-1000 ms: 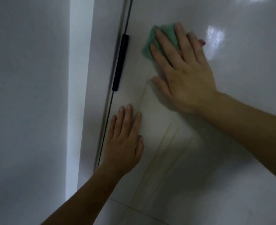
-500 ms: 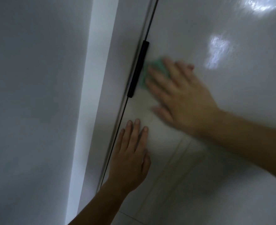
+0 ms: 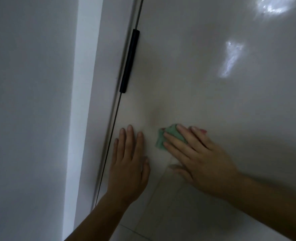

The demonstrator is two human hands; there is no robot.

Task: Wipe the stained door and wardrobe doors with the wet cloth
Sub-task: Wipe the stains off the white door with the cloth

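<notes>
Head view, the only view.

- Wardrobe door (image 3: 213, 94): glossy pale panel that fills the right and centre of your view. Two bright light reflections (image 3: 230, 60) sit on its upper right.
- Handle (image 3: 129, 61): black vertical bar on the door's left edge, above both of your hands.
- Seam (image 3: 116, 119): thin dark line that runs down from the handle, between this door and the narrow panel (image 3: 109, 66) to its left.
- Stain (image 3: 156, 115): faint reddish smudge on the door, just above the cloth. It is blurred.
- Cloth (image 3: 168, 136): green and bunched, lying flat against the door under your right fingers. Its left edge pokes out past them.
- Right hand (image 3: 201, 157): fingers straight and slightly spread, pressing the cloth to the door.
- Left hand (image 3: 128, 164): palm flat on the door just right of the seam, fingers straight and close together, holding nothing. It is near the cloth but not touching it.
- Wall (image 3: 30, 101): plain grey, at far left, with a white upright strip (image 3: 84, 101) beside it.
</notes>
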